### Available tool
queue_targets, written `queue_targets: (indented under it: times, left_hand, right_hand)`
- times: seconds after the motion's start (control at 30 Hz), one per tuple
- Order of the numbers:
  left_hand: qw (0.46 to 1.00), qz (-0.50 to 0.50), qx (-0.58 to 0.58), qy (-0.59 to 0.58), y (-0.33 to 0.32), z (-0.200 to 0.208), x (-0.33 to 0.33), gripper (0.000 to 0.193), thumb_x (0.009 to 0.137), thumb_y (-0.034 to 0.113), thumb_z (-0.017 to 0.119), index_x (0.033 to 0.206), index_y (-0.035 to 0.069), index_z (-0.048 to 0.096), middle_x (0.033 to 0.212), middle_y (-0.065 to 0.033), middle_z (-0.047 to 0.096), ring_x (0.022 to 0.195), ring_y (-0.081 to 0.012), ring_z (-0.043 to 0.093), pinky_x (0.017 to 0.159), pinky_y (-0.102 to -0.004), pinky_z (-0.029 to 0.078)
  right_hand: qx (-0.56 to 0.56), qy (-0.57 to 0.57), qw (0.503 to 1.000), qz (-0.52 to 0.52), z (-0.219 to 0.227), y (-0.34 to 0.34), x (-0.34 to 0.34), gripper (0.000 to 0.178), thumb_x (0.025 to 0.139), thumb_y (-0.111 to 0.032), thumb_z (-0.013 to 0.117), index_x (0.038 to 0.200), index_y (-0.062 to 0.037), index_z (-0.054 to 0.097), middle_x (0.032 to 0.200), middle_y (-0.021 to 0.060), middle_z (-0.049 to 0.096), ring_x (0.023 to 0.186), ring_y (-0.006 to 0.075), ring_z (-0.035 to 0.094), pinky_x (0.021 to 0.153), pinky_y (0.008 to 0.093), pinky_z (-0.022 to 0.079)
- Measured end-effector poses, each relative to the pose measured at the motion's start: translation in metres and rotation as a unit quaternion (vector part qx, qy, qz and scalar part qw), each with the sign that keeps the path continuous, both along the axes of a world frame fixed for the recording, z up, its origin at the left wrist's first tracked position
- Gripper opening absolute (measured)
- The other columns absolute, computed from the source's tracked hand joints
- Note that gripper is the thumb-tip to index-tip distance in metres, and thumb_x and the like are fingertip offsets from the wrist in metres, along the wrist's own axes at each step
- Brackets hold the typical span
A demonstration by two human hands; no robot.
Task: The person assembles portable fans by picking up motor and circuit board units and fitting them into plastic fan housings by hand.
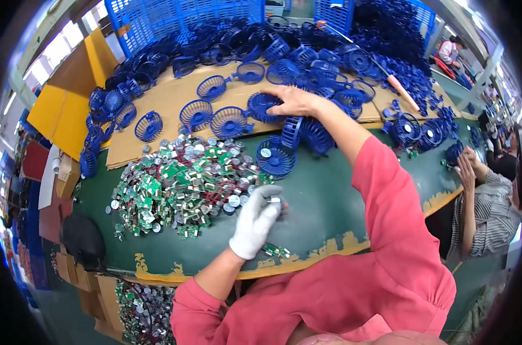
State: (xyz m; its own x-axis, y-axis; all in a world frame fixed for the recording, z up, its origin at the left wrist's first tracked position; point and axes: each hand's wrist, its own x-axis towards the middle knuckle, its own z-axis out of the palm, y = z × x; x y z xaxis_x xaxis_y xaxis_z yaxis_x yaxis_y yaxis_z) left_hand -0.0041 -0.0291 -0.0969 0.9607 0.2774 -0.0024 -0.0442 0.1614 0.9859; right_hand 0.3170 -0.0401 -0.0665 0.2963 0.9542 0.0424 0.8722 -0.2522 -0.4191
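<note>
My bare right hand [298, 102] reaches across the table, its fingers and thumb closed around the edge of a round blue plastic fan housing [262, 107]. My left hand [255, 221], in a white glove, is closed near the front of the table. Between its fingertips is a small part with a pale bit and a red bit, too blurred to name. By the glove's wrist lies a small green circuit board [276, 250]. Just beyond the left hand sits a blue fan housing [276, 157] with a silver disc inside.
A heap of small motors with green boards and red wires [180, 181] covers the left of the green table [324, 201]. Many blue housings lie on cardboard [174, 95] behind. A pink-handled screwdriver [403, 92] is at the back right. A co-worker [488, 207] sits at right.
</note>
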Motion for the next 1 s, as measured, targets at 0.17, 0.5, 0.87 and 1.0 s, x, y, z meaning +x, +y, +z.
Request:
queue_targets:
  times: [0.17, 0.5, 0.87, 1.0]
  left_hand:
    - [1.000, -0.010, -0.006, 0.013, -0.001, -0.016, 0.011, 0.042, 0.091, 0.027, 0.054, 0.124, 0.002, 0.044, 0.097, -0.0053, 0.054, 0.079, -0.0111, 0.058, 0.065, -0.0233, 0.046]
    - [0.994, 0.007, 0.080, 0.077, -0.002, -0.009, 0.000, 0.034, 0.085, 0.011, 0.056, 0.117, 0.001, 0.052, 0.070, 0.0003, 0.048, 0.054, -0.0069, 0.043, 0.047, -0.0207, 0.032]
    - [0.990, 0.000, 0.130, 0.059, -0.012, -0.006, 0.005, 0.030, 0.094, 0.021, 0.051, 0.118, 0.004, 0.054, 0.076, -0.0013, 0.053, 0.056, -0.0055, 0.046, 0.047, -0.0184, 0.033]
    - [0.990, 0.018, 0.124, 0.059, -0.015, -0.003, 0.002, 0.030, 0.093, 0.020, 0.050, 0.118, 0.003, 0.054, 0.080, -0.0019, 0.055, 0.057, -0.0055, 0.049, 0.048, -0.0176, 0.034]
  right_hand:
    - [0.102, -0.131, 0.985, -0.056, -0.016, -0.059, -0.026, 0.058, 0.081, -0.036, 0.067, 0.131, -0.0123, 0.052, 0.136, 0.0173, 0.047, 0.120, 0.0362, 0.049, 0.102, 0.0416, 0.040]
    - [0.347, -0.142, 0.922, -0.092, 0.101, -0.245, -0.217, 0.010, 0.078, -0.004, 0.058, 0.087, -0.0036, 0.061, 0.083, 0.0087, 0.058, 0.081, 0.0255, 0.057, 0.071, 0.0376, 0.047]
    - [0.702, -0.303, 0.575, 0.292, 0.085, -0.281, -0.265, 0.028, 0.090, -0.014, 0.052, 0.118, -0.0139, 0.054, 0.128, 0.0011, 0.042, 0.101, 0.0202, 0.052, 0.080, 0.0403, 0.046]
    - [0.534, -0.351, 0.756, 0.142, 0.061, -0.280, -0.250, 0.005, 0.082, -0.012, 0.058, 0.084, -0.0098, 0.062, 0.084, 0.0024, 0.059, 0.073, 0.0179, 0.056, 0.061, 0.0349, 0.046]
